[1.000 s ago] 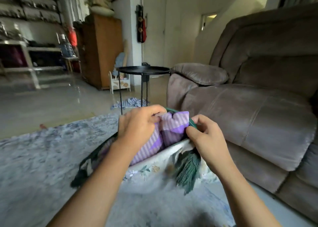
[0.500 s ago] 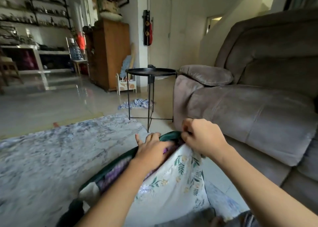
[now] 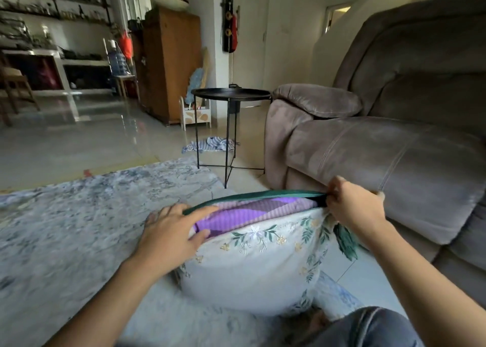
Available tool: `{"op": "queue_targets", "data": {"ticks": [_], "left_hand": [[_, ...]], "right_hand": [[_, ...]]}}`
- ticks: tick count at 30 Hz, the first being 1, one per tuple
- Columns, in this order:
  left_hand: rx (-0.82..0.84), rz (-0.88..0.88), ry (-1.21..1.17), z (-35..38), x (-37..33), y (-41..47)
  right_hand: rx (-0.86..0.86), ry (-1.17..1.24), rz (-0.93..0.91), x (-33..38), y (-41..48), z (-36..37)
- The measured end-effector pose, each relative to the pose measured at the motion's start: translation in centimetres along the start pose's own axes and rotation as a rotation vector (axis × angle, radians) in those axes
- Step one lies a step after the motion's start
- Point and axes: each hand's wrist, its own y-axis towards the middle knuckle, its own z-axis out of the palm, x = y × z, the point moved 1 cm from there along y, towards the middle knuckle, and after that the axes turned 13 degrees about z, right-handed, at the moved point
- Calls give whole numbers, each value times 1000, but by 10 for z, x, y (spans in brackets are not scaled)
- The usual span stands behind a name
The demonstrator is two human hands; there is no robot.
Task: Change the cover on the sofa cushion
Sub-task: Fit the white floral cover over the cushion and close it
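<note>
Left hand [image 3: 171, 231] slid aside; one cushion [image 3: 249, 212], one cover [image 3: 252, 267].

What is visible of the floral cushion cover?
The floral cushion cover is white fabric with green leaves and flowers, and a dark green edge along its open top. It bulges round a purple striped cushion showing through the opening, upright on the grey rug. The right hand pinches the opening's right end; the left hand rests flat at its left end.
</note>
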Motion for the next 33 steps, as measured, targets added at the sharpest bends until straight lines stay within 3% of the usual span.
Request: {"op": "queue_targets", "data": {"ticks": [3,5,8,12,15,17,19,22,27,30,33], "left_hand": [[-1,-118,-231,-7,23,4],[-26,-208,-214,-18,34,15],[-102,-292,-108,-43,41,30],[-368,-300,-159,-81,45,45],[-342,-248,-62,-88,42,52],[-302,-262,-105,-89,40,52],[-403,-298,-177,-97,41,50],[-532,-330,-289,-103,46,40],[-386,-269,-395,-73,46,15],[-199,-201,-675,-56,58,-7],[38,-148,-901,-41,70,-24]], "right_hand": [[18,-44,-107,20,8,-4],[-28,-33,-173,34,14,-11],[83,-27,-178,50,15,-21],[-85,88,-205,58,19,-43],[75,236,-145,55,20,-56],[34,228,-168,55,18,-56],[-21,347,-164,56,17,-55],[106,360,-135,59,12,-49],[273,304,-130,71,4,-25],[369,395,-178,81,-9,-3],[387,312,-336,94,-21,1]]}}
